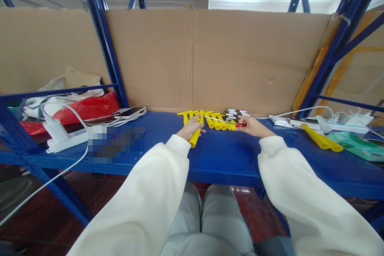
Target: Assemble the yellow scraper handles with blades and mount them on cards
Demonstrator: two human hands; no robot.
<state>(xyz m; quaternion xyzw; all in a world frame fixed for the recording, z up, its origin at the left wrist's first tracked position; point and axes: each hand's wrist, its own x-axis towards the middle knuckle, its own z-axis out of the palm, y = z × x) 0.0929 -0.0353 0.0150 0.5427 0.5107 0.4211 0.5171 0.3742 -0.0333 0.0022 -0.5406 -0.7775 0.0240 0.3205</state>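
Note:
My left hand is closed around a yellow T-shaped plastic piece whose flared tubular end points toward me. Between the fingers of my right hand is the red handle of a screwdriver. Its long thin shaft runs left, and the tip is at the upper part of the held yellow piece; exact contact is too small to tell. Behind and between my hands lie several similar yellow pieces in a row. Small black-and-white pieces are stacked just beyond my right hand.
Two yellow tubes lie at the right beside a green packet and a white power strip. Left are a phone, cables, another power strip and a red bag. Cardboard backs the blue shelf.

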